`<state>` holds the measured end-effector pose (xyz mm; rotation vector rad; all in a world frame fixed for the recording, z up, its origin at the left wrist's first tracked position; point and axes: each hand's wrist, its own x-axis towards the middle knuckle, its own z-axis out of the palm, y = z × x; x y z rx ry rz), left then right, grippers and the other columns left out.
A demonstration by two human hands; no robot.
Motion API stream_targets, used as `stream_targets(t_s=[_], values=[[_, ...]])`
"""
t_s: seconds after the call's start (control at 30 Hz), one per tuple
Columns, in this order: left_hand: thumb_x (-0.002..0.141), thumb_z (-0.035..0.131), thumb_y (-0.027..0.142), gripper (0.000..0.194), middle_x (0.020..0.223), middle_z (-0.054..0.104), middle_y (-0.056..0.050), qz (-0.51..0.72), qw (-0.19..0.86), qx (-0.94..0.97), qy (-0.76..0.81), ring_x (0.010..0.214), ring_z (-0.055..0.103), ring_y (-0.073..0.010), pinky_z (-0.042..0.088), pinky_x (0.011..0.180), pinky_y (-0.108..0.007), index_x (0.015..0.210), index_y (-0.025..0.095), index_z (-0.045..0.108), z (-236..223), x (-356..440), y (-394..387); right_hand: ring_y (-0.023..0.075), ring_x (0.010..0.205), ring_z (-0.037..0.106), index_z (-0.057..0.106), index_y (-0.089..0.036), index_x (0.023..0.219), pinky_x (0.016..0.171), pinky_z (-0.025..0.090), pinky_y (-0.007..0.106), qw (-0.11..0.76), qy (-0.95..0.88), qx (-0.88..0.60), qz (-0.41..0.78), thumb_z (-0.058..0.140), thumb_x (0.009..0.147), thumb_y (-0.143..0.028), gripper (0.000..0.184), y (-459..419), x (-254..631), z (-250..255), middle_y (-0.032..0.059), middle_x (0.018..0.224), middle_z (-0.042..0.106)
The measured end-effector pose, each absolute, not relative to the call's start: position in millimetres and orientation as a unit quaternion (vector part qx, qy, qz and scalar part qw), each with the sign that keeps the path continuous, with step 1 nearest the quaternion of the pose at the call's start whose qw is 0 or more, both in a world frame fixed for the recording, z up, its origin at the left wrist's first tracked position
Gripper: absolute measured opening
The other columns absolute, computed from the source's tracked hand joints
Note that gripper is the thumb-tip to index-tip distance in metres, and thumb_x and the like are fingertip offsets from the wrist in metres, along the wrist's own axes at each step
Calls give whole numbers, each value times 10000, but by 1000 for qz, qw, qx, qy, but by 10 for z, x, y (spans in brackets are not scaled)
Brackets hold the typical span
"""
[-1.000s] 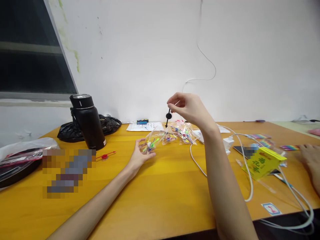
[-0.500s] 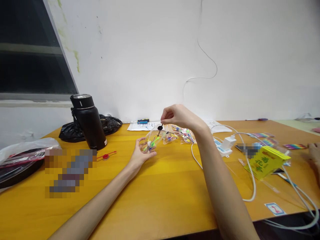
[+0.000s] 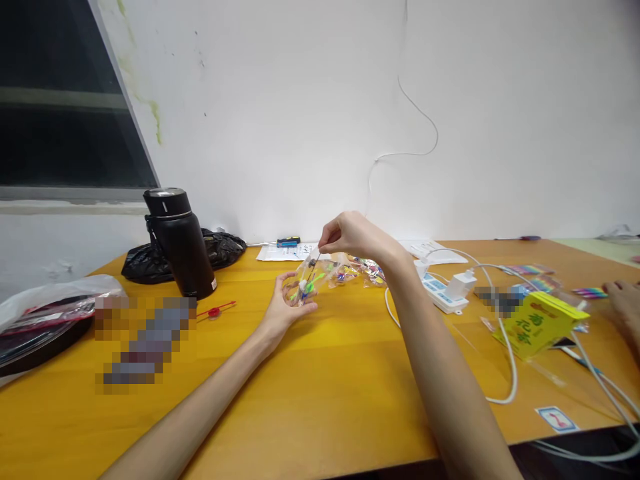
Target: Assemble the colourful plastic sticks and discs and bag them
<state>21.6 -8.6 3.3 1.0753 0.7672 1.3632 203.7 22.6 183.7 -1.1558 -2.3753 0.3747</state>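
My left hand (image 3: 283,308) is wrapped round a clear plastic bag (image 3: 306,275) with small green, blue and white pieces inside. Above it, my right hand (image 3: 347,235) pinches the tip of a thin black stick with a round disc (image 3: 312,263). The disc appears to be within the bag's upper part, though the clear film makes this hard to make out. To the left on the table lies a red arrow-shaped piece with a round disc (image 3: 214,312). Behind my hands are more clear bags of colourful pieces (image 3: 350,272).
A black flask (image 3: 180,247) stands left before a black plastic bag (image 3: 227,250). A screwdriver (image 3: 289,242) rests at the back. Rightward are a white power strip (image 3: 443,297), looping cables, a yellow box (image 3: 540,325) and another person's hand (image 3: 625,307).
My right hand has come down slightly, and the black disc has sunk lower into the bag. The other person's hand has moved further into view at the right.
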Motion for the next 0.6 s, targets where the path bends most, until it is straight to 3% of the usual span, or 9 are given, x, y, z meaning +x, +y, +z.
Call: stream_targets(t_s=[0.43, 0.6], values=[[568, 933, 171, 853, 1326, 593, -89, 587, 581, 474, 305, 1064, 721, -221, 548, 973, -364, 1240, 271, 416, 48, 215, -89, 134, 685, 636, 825, -153, 863, 597, 440, 258, 154, -883, -412, 160, 675, 771, -154, 176, 283, 1980, 1756, 47, 794, 771], [549, 938, 166, 863, 1298, 625, -87, 597, 580, 453, 318, 1059, 729, -232, 533, 1004, -398, 1237, 265, 426, 15, 215, -50, 150, 721, 663, 818, -164, 943, 632, 467, 278, 191, -879, -417, 132, 637, 804, -174, 228, 249, 2020, 1804, 64, 861, 774]])
